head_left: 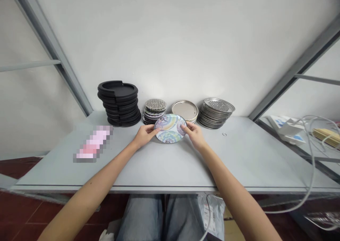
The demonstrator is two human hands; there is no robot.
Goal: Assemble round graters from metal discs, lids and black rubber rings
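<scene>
One round, pastel-patterned disc [170, 129]

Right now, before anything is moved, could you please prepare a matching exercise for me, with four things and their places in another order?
1. patterned disc
2. black stack
3. plain-topped stack
4. jeans

A. third stack from the left
B. lower than the table edge
C. between left hand and right hand
D. leftmost of four stacks

Pairs: 1-C, 2-D, 3-A, 4-B
</scene>
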